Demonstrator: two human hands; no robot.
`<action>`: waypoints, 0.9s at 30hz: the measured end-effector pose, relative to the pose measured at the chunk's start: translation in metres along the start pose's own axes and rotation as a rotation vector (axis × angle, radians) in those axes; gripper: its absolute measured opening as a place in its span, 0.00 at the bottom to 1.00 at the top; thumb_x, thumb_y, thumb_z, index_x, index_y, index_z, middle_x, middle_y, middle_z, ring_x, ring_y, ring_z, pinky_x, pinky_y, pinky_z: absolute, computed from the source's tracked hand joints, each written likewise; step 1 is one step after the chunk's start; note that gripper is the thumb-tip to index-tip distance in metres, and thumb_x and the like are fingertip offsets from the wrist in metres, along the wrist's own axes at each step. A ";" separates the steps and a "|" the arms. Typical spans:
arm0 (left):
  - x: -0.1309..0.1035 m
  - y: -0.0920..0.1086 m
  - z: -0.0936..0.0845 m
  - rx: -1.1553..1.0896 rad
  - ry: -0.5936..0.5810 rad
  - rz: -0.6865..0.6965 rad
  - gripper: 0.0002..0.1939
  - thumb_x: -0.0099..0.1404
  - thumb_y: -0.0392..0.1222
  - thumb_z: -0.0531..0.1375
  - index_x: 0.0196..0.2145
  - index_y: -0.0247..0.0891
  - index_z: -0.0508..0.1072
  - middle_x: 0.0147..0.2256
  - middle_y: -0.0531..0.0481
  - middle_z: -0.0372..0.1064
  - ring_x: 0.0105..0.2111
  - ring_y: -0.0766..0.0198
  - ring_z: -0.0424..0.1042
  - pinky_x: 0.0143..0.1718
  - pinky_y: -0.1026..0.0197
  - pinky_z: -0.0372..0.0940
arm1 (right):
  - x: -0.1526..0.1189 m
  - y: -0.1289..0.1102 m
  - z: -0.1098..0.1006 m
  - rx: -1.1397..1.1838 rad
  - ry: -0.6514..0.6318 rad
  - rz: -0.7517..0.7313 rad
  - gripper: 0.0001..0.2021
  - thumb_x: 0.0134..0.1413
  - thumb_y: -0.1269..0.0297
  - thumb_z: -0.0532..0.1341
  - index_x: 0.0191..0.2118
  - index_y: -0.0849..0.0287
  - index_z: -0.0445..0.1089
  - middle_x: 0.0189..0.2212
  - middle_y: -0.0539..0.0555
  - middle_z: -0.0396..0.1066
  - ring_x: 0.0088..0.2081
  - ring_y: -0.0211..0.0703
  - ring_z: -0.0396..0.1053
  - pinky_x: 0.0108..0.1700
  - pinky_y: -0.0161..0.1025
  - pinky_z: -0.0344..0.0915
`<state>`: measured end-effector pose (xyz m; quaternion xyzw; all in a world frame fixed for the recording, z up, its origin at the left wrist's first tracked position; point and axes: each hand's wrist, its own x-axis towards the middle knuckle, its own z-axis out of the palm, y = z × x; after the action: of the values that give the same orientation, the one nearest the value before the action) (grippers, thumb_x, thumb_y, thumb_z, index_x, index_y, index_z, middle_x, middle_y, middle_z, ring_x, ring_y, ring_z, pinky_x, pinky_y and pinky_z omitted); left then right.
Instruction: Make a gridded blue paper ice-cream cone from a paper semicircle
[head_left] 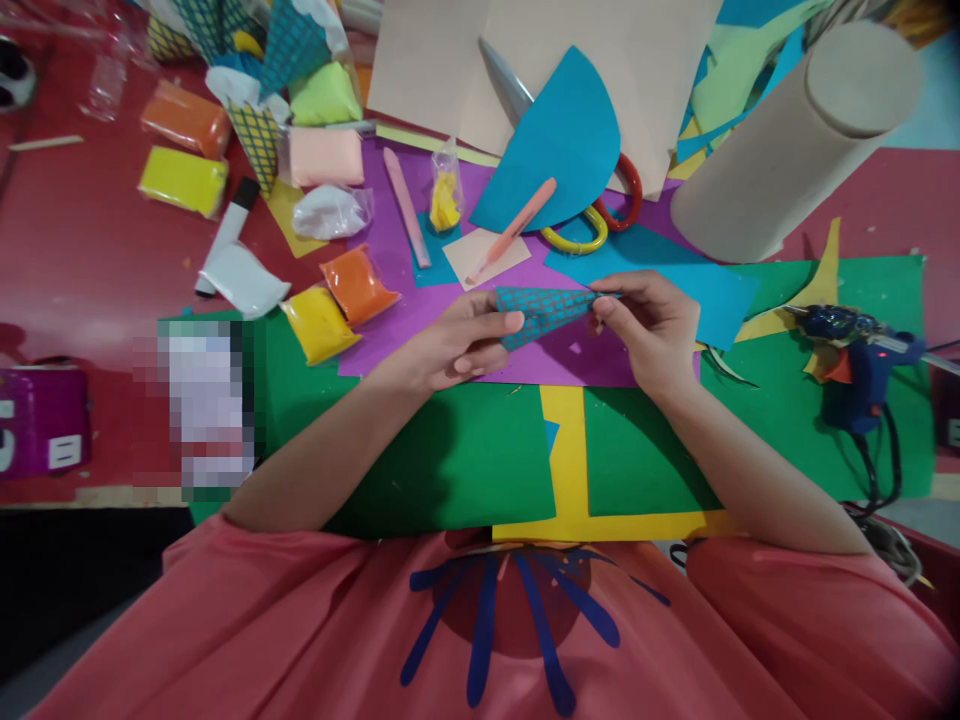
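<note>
A blue paper cone (551, 312) with a dark grid pattern lies sideways between my hands, its point to the right. My left hand (469, 335) wraps around the wide end, thumb on top. At the tip, my right hand (645, 320) pinches the paper between thumb and fingers. Beyond the cone lies a pink-orange pen (514, 232) across a blue paper piece (559, 140) with a rounded edge. That piece partly covers scissors (634, 195) with red and yellow handles. Purple sheets (442, 350) lie under my hands.
Several clay packets (360, 285) and a marker (229, 235) lie to the left, finished-looking cones (255, 125) behind them. A thick cardboard tube (780, 150) stands at the back right. A blue glue gun (862, 380) with a cord rests on the green sheet (450, 450) at right.
</note>
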<state>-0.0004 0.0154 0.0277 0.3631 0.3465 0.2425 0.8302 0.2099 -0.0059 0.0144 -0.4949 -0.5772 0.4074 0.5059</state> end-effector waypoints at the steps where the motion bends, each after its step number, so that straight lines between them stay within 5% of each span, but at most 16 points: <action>1: -0.001 0.002 0.000 -0.036 -0.061 -0.030 0.20 0.52 0.54 0.70 0.36 0.36 0.75 0.10 0.64 0.53 0.07 0.80 0.40 0.10 0.71 0.40 | 0.000 0.000 0.000 0.003 -0.005 -0.009 0.15 0.50 0.48 0.66 0.34 0.55 0.73 0.28 0.47 0.73 0.23 0.33 0.70 0.26 0.34 0.71; 5: -0.006 0.006 0.003 -0.143 -0.236 -0.081 0.21 0.54 0.54 0.69 0.38 0.36 0.74 0.08 0.66 0.48 0.06 0.80 0.40 0.10 0.73 0.43 | 0.000 0.002 0.001 0.016 -0.004 -0.029 0.15 0.49 0.48 0.67 0.33 0.54 0.71 0.29 0.47 0.72 0.22 0.32 0.69 0.24 0.34 0.70; 11: -0.009 0.003 0.004 -0.170 -0.289 -0.118 0.20 0.57 0.55 0.67 0.38 0.36 0.73 0.08 0.63 0.53 0.06 0.78 0.45 0.10 0.72 0.44 | 0.001 0.002 0.001 0.008 -0.005 0.004 0.18 0.47 0.44 0.66 0.31 0.54 0.69 0.25 0.46 0.70 0.20 0.32 0.67 0.21 0.33 0.69; 23: -0.001 0.001 0.000 -0.080 -0.194 -0.066 0.17 0.58 0.53 0.65 0.34 0.36 0.69 0.15 0.61 0.62 0.07 0.73 0.56 0.09 0.69 0.49 | 0.002 0.007 -0.002 0.080 -0.019 0.037 0.16 0.54 0.45 0.62 0.30 0.53 0.66 0.20 0.44 0.65 0.18 0.33 0.65 0.19 0.34 0.67; 27: 0.005 -0.004 0.000 -0.012 0.022 0.096 0.16 0.57 0.50 0.65 0.30 0.36 0.67 0.19 0.60 0.64 0.08 0.74 0.58 0.08 0.68 0.49 | 0.004 0.008 -0.002 0.068 0.026 0.027 0.15 0.55 0.46 0.62 0.31 0.53 0.68 0.20 0.44 0.68 0.19 0.33 0.66 0.19 0.33 0.67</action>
<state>0.0035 0.0162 0.0227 0.3715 0.3364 0.2884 0.8159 0.2132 -0.0003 0.0081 -0.4904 -0.5497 0.4268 0.5245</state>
